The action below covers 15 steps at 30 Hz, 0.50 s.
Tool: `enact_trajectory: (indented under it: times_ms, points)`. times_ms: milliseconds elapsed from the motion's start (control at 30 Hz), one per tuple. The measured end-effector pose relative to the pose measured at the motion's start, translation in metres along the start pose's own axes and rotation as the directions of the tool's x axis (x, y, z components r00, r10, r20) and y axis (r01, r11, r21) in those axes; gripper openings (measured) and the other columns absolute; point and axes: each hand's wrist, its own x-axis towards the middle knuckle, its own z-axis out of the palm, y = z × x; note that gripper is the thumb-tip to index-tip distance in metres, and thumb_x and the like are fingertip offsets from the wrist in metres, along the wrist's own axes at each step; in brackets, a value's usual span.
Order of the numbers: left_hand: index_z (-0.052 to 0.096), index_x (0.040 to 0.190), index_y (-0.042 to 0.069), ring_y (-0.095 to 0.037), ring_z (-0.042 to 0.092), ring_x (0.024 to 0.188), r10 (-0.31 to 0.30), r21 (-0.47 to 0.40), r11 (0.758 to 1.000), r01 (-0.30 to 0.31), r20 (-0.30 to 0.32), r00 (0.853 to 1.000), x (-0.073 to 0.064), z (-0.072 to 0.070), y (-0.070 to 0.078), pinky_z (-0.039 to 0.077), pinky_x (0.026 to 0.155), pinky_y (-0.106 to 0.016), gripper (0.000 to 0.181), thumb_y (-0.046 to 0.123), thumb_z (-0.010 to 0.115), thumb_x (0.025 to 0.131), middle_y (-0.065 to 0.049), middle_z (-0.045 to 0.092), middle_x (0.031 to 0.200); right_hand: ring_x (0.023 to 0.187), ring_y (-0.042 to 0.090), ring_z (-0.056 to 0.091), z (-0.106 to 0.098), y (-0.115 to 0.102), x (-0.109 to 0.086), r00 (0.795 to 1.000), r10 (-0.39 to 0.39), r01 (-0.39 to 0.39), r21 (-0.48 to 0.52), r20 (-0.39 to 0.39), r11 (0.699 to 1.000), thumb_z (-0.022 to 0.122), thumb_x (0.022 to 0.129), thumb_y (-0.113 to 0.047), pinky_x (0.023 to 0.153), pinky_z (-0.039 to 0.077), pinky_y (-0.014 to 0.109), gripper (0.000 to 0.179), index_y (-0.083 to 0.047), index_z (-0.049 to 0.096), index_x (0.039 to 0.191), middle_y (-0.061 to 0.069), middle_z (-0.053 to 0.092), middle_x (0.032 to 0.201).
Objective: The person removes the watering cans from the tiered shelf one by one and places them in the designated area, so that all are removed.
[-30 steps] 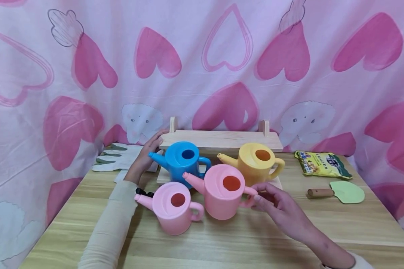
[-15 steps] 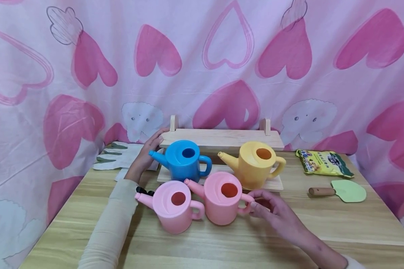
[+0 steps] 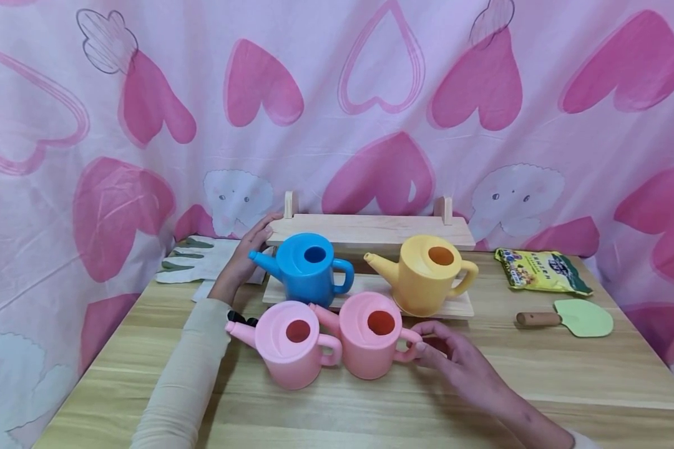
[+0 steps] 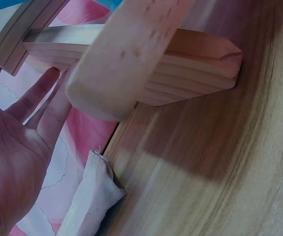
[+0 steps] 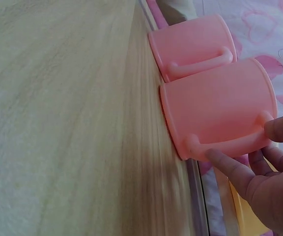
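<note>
In the head view, the right hand [image 3: 460, 362] pinches the handle of the salmon-pink watering can [image 3: 367, 349] between thumb and fingers; the can sits upright in front of the wooden rack [image 3: 371, 231], its spout reaching to the lighter pink watering can [image 3: 289, 362] on its left. The blue watering can [image 3: 309, 274] and yellow watering can [image 3: 424, 284] stand apart on the rack's lower shelf, spouts pointing left. The left hand [image 3: 251, 249] rests at the left end of the upper shelf, near a white and green glove [image 3: 196, 255]. On the right of the surface [image 3: 371, 418] lie a yellow packet [image 3: 542, 271] and a green trowel [image 3: 584, 318] with a brown handle. The left wrist view shows that hand with fingers extended and slightly spread, tips at a wooden board of the rack; its thumb is out of sight. In the right wrist view, thumb and fingers lie along both ends of the handle, the lighter can just beyond.
</note>
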Motion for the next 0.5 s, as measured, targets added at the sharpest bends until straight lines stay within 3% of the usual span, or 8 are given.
enact_trajectory:
  times_ms: [133, 333, 500]
  points:
    - [0.039, 0.159, 0.016, -0.035, 0.038, 0.144, -0.005, -0.002, 1.000, 0.005, 0.001, 1.000, -0.0001, 0.0004, 0.0011, 0.028, 0.117, -0.060, 0.056, 0.044, 0.041, 0.110, -0.008, 0.037, 0.161, 0.113, 0.032, 0.063, 0.0006, 0.0016, 0.0002, 1.000, 0.014, -0.014, -0.003, 0.007, 1.000, 0.065, 0.104, -0.027, 0.092, 0.055, 0.028, 0.033, -0.008, 0.059, 0.130, 0.013, 0.073, 0.111]
    - [0.039, 0.158, 0.017, -0.035, 0.036, 0.145, -0.015, -0.002, 1.000, 0.015, -0.004, 1.000, 0.0000, 0.0014, 0.0012, 0.026, 0.117, -0.062, 0.056, 0.046, 0.041, 0.110, -0.007, 0.036, 0.161, 0.113, 0.032, 0.064, -0.0009, 0.0033, -0.0011, 0.999, -0.036, 0.036, -0.027, 0.018, 0.999, 0.063, 0.105, -0.026, 0.093, 0.055, 0.030, 0.033, -0.007, 0.059, 0.131, 0.012, 0.073, 0.111]
    - [0.039, 0.158, 0.017, -0.035, 0.036, 0.145, -0.010, -0.007, 1.000, 0.010, -0.004, 1.000, 0.0004, 0.0020, 0.0006, 0.025, 0.117, -0.063, 0.056, 0.045, 0.041, 0.110, -0.007, 0.036, 0.162, 0.117, 0.027, 0.061, -0.0036, 0.0020, -0.0028, 0.998, -0.059, 0.057, -0.102, -0.016, 0.993, 0.066, 0.103, -0.030, 0.095, 0.053, 0.030, 0.032, -0.014, 0.063, 0.131, 0.003, 0.068, 0.123]
